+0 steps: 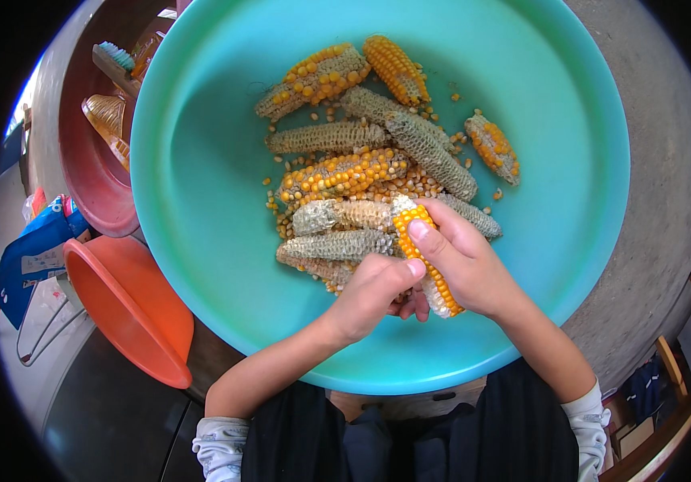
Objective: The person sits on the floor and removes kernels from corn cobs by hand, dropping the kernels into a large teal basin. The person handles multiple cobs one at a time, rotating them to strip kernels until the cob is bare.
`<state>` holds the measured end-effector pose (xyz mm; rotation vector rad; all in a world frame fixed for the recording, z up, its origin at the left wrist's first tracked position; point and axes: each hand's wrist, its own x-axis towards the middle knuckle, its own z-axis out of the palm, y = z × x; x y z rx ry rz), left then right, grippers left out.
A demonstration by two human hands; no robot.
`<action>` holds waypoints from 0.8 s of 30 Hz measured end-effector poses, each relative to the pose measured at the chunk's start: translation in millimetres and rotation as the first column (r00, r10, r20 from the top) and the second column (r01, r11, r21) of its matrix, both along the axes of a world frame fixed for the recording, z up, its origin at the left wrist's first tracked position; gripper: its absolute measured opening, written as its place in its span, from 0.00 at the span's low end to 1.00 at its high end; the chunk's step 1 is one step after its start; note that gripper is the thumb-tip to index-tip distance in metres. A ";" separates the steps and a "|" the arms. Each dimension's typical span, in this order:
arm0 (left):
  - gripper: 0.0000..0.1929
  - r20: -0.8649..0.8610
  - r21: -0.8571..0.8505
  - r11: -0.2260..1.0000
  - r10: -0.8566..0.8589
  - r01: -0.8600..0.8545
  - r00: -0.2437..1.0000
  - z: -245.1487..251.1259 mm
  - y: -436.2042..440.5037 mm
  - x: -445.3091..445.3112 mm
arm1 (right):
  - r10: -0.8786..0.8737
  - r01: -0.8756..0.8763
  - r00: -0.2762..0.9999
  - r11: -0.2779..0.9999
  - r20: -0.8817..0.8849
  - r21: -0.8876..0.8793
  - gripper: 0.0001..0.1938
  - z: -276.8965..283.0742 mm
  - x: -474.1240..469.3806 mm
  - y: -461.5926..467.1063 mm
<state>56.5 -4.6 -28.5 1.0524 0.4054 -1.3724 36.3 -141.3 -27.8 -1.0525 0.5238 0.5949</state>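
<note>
My right hand (463, 259) grips a partly shelled corn cob (423, 253) with yellow kernels, its thumb pressed on the upper part. My left hand (378, 289) is at the cob's lower left side, thumb tip against the kernels, other fingers curled below and partly hidden. Both are over a big turquoise plastic basin (219, 283). Under and beyond them lie bare corn cobs (327, 137), a partly shelled cob (345, 172), a fuller yellow cob (394, 67), a short cob piece (493, 147) and loose kernels (408, 184).
Left of the basin are an orange plastic basin (134, 307), a dark red basin (86, 144) holding a brush (115, 63) and amber plastic items, and a blue printed package (35, 259). Wooden furniture (673, 367) stands at the lower right, beyond the grey floor (652, 199).
</note>
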 end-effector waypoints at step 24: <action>0.21 0.174 0.005 0.996 -0.094 0.094 0.980 3.4 2.2 3.4 | -0.016 0.033 0.997 0.970 -0.072 0.242 0.18 -0.5 -1.9 -4.3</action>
